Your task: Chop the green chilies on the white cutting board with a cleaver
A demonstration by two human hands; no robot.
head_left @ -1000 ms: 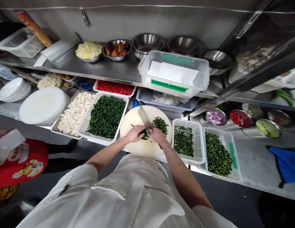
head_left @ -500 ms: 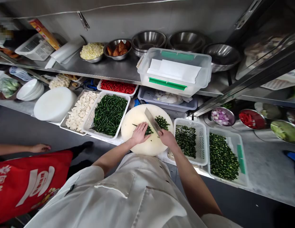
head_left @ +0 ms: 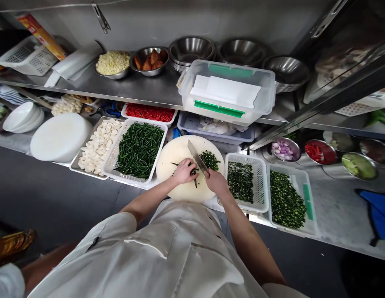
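On the round white cutting board (head_left: 170, 151), my left hand (head_left: 184, 171) has its fingers curled over a few long green chilies (head_left: 195, 183), whose ends stick out on both sides. The fingertips are partly hidden. My right hand (head_left: 216, 182) grips a cleaver (head_left: 196, 155) by the handle, its blade slanting away to the left, close beside the left fingers. Right of the blade lies a pile of chopped green chilies (head_left: 210, 160). Whole green chilies fill a white basket (head_left: 106, 166) left of the board; a second basket (head_left: 261, 182) on the right contains cut ones.
Further left are a tray of peeled garlic (head_left: 99, 145) and a stack of white boards (head_left: 59, 138). A clear tub (head_left: 309, 203) of chopped greens stands right. Above, a lidded plastic box (head_left: 228, 93) overhangs the shelf edge (head_left: 142, 97). Another person's arm (head_left: 46, 263) shows lower left.
My left fingers have gone from flatter to more curled, and one chili now points towards me. The cleaver has barely moved. The person in red at left is gone from view; another arm appears there.
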